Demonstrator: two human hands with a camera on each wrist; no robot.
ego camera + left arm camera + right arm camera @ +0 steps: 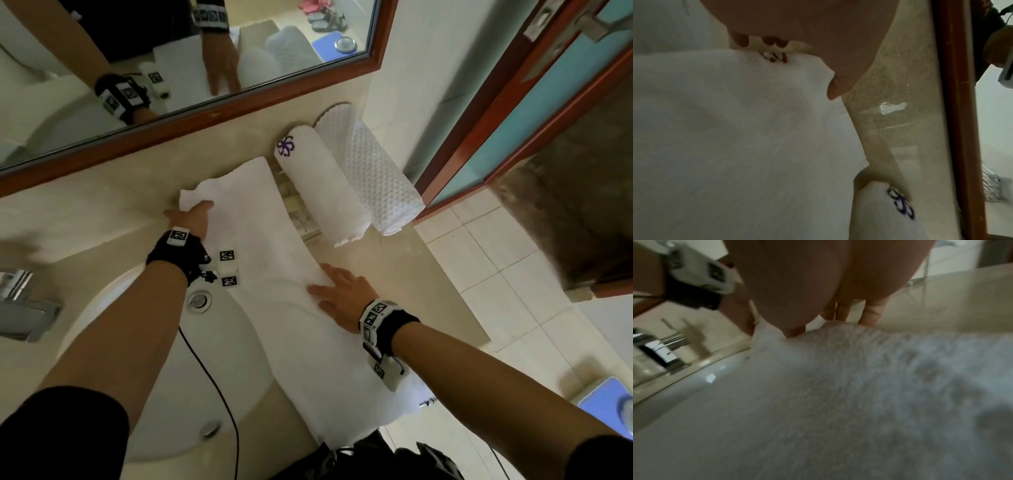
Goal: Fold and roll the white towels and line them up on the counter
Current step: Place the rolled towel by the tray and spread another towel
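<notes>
Hands flat: my left hand (191, 217) and right hand (337, 291) press the soft, floppy towel (260, 240), best gripped at its far corners.

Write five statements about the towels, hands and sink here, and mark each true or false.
1. Two rolled towels lie side by side near the mirror: the logo towel and the textured towel. True.
2. The flat towel is already rolled. False: it lies spread out in a long strip.
3. The right hand rests flat on the flat towel. True.
4. The left hand holds the faucet. False: it is at the flat towel's far end.
5. The flat towel lies wholly on the counter. False: part covers the sink.
</notes>
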